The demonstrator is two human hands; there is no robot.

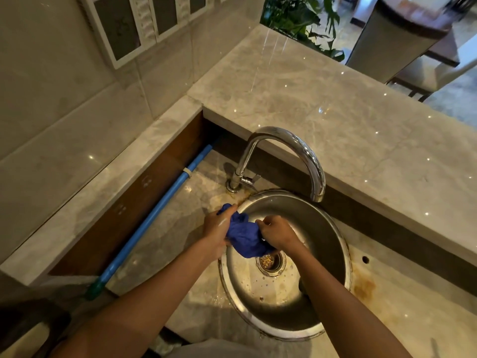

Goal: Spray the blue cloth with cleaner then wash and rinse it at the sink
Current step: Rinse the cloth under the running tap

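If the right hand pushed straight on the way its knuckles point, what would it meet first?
The right hand points left, and the bunched blue cloth it grips is directly in that line. Beyond it is the left hand, gripping the cloth's other side. Depth looks about level, though that is uncertain.

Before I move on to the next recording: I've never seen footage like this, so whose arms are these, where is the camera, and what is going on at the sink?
There is no machine here. A person wears one wide-angle camera on the head, looking down, so the two bare arms coming in from the bottom are their own. The left hand and right hand both grip a bunched blue cloth, fingers curled round it, over the round steel sink. The cloth hangs just above the drain, which holds some debris. The curved chrome tap ends over the basin's far rim; no water is visibly running. A blue pole lies on the marble counter area along the left recess. No spray bottle is in view.
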